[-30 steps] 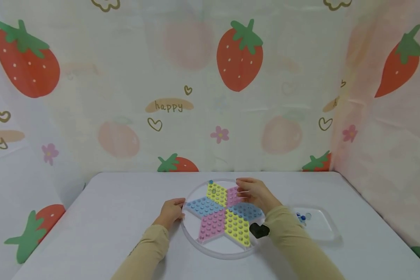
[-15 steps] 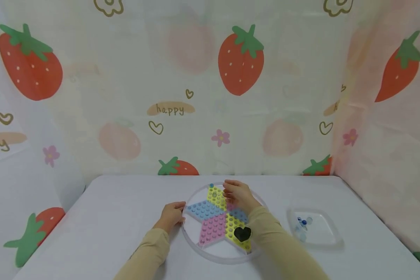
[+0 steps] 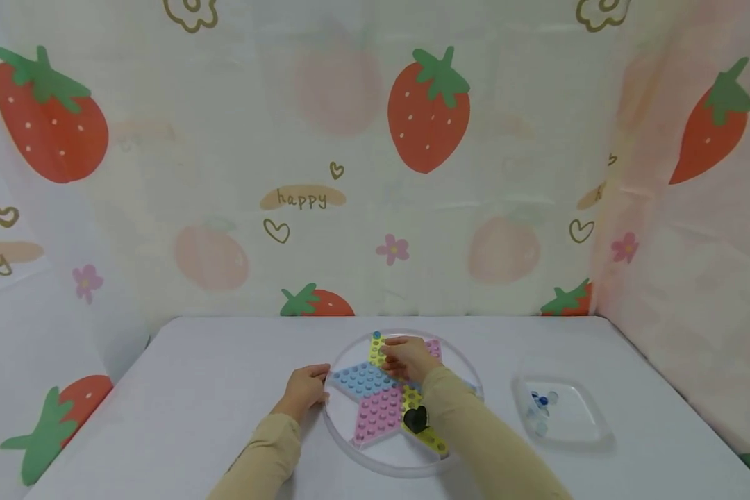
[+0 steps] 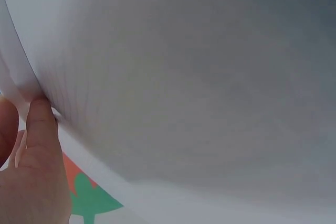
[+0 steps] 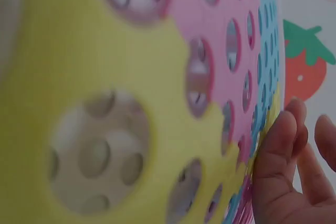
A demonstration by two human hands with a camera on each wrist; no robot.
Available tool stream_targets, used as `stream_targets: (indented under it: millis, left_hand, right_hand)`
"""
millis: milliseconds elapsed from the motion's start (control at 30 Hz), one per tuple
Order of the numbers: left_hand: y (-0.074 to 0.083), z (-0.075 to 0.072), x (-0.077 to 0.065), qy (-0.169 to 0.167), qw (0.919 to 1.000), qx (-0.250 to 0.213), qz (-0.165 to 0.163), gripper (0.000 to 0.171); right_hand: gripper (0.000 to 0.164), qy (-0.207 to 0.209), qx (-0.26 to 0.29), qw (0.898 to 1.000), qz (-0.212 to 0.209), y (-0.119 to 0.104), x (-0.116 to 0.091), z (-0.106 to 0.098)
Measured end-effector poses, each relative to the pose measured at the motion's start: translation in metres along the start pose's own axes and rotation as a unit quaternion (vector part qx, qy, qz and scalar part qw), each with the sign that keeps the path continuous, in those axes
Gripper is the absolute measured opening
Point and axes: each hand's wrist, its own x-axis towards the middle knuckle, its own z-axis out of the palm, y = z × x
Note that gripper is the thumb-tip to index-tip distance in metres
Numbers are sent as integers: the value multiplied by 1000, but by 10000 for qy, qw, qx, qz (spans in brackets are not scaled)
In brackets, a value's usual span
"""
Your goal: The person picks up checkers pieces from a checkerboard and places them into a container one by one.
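Note:
A round Chinese checkers board (image 3: 381,410) with a yellow, pink and blue star lies on the white table. My left hand (image 3: 304,390) holds its left rim, thumb and fingers at the edge; the left wrist view shows the fingers (image 4: 42,124) against the rim. My right hand (image 3: 409,355) is over the far yellow point, thumb and fingertips close together at the holes. In the right wrist view its thumb (image 5: 275,135) comes right down to the board surface. I cannot tell whether a marble is between those fingertips. A blue marble (image 3: 377,335) sits at the far yellow tip.
A clear shallow tray (image 3: 578,417) stands to the right of the board, with several blue and clear marbles (image 3: 542,401) at its left side. A strawberry-patterned curtain (image 3: 519,139) hangs behind the table and along both sides.
My right hand has moved left and down from the far pink point to the far yellow point, covering the clear marble seen there earlier. My left hand stays at the rim.

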Motion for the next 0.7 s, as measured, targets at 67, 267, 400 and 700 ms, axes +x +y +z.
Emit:
stream_targets:
  millis: [67,267,400,700]
  left_hand:
    - [1,-1,0,0,10000,26,6,57]
    - [-1,0,1,32,10000,30,-44,56]
    - [-1,0,1,40,10000,15,-71,56]
    - [-2,2,4,56,9999,-113,-92,56]
  right_hand:
    - [33,7,-171,9999,-12,-1,2,2]
    - [35,-133,-794,9966,-189,1,10,3]
    - [38,-214,-1149,9927,-309,-2,8,3]
    - [32,-19,-1481,9888,-200,-6,10,6]
